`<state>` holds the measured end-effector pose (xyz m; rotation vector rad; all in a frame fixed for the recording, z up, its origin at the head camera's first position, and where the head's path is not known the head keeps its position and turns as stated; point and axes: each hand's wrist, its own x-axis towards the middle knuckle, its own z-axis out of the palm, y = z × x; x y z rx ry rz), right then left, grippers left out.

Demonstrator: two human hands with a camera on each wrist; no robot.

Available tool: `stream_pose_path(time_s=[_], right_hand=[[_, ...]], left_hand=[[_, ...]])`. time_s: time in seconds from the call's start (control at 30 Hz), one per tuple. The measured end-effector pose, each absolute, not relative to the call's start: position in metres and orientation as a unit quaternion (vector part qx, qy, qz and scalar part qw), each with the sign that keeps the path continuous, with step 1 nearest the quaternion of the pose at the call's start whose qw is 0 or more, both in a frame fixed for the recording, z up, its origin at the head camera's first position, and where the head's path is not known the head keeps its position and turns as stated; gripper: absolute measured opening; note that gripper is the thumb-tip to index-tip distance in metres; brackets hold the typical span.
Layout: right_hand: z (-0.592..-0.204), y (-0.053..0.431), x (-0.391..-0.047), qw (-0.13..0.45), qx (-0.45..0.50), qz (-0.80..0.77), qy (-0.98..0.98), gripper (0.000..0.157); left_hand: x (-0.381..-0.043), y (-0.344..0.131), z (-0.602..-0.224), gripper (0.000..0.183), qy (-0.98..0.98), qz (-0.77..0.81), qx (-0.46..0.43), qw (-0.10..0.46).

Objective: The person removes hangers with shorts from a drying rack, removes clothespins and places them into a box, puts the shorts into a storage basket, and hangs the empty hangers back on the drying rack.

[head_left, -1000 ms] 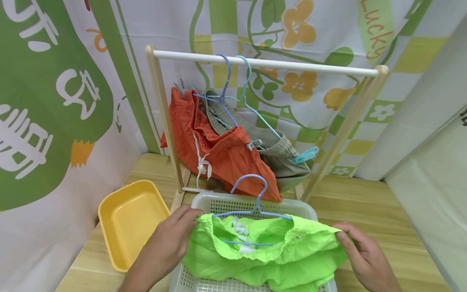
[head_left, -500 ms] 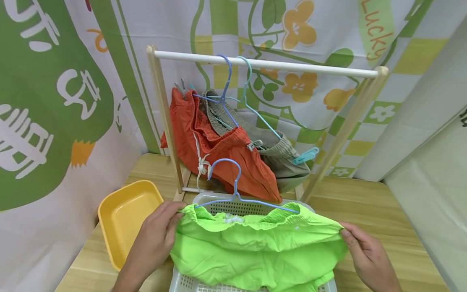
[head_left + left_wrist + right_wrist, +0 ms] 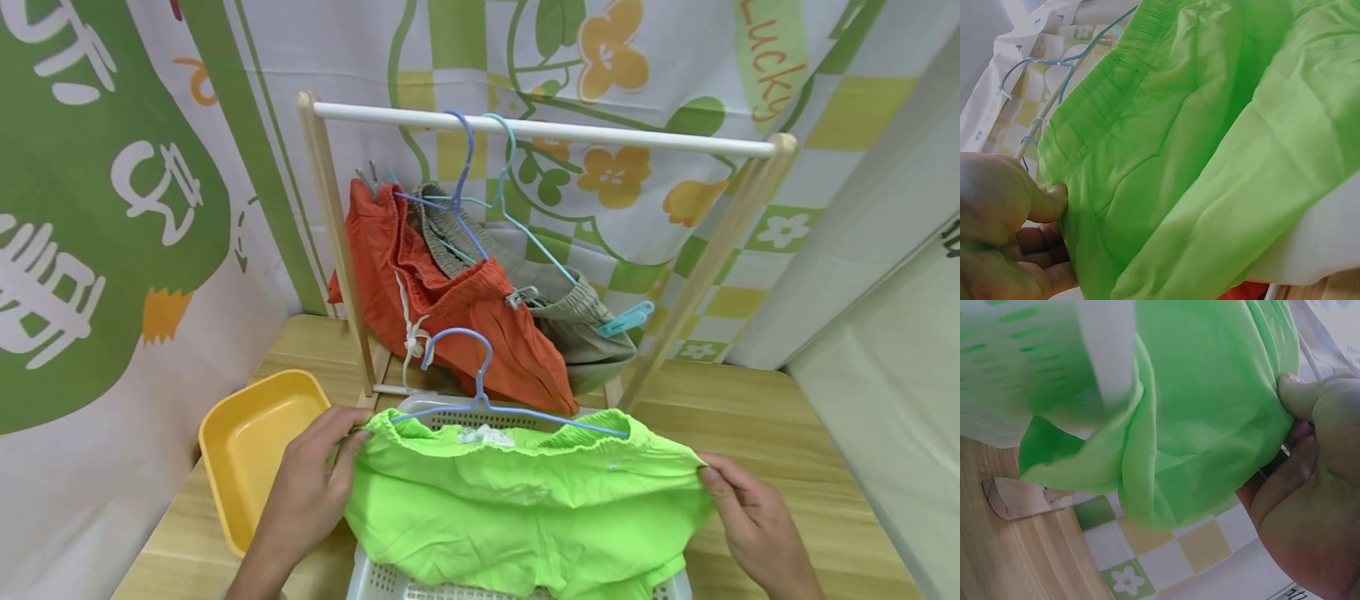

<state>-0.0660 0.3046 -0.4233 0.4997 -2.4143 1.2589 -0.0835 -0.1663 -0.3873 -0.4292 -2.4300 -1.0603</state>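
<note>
Bright green shorts (image 3: 540,508) are stretched sideways between both hands, over a white perforated basket (image 3: 375,579). My left hand (image 3: 315,479) pinches the left end of the elastic waistband. At the opposite end, my right hand (image 3: 757,525) pinches the fabric between thumb and fingers. A blue hanger (image 3: 480,392) sits inside the waist opening, its bar spanning it and its hook standing up above the cloth. In the left wrist view the thumb of the left hand (image 3: 1010,231) presses on the green cloth. The right wrist view shows the right hand (image 3: 1310,475) gripping the shorts' edge.
Behind stands a wooden rack with a white rail (image 3: 600,133). Orange-red shorts (image 3: 450,325) and grey-green shorts (image 3: 592,333) hang from it on hangers with clips. A yellow tray (image 3: 262,442) lies to the left on the wooden table (image 3: 787,433). Printed curtains enclose the back and left.
The left hand has moved left and slightly up, pulling the waistband wider and flatter. The blue hanger has shifted left and up with the shorts. The right hand stays nearly in place.
</note>
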Motion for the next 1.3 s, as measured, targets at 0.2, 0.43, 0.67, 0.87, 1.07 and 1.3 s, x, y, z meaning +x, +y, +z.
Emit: stream_pose_path(time_s=[0.2, 0.43, 0.67, 0.87, 1.07, 1.3], right_hand=[[-0.413, 0.305, -0.062, 0.135, 0.159, 0.437, -0.875, 0.037], [-0.396, 0.292, -0.071, 0.132, 0.228, 0.417, -0.87, 0.056], [-0.397, 0.282, -0.081, 0.144, 0.317, 0.383, -0.856, 0.056], [-0.399, 0.284, -0.077, 0.135, 0.309, 0.375, -0.864, 0.05], [-0.409, 0.289, -0.075, 0.179, 0.316, 0.399, -0.842, 0.048], [-0.412, 0.293, -0.076, 0.183, 0.321, 0.431, -0.823, 0.048]], left_hand=[[-0.084, -0.162, -0.388, 0.035, -0.861, -0.389, -0.217, 0.243], [-0.087, -0.153, -0.386, 0.036, -0.857, -0.376, -0.256, 0.244], [-0.088, -0.146, -0.389, 0.032, -0.851, -0.379, -0.28, 0.233], [-0.091, -0.148, -0.396, 0.03, -0.841, -0.415, -0.276, 0.212], [-0.092, -0.153, -0.399, 0.026, -0.833, -0.464, -0.249, 0.17], [-0.094, -0.156, -0.402, 0.028, -0.804, -0.518, -0.24, 0.166]])
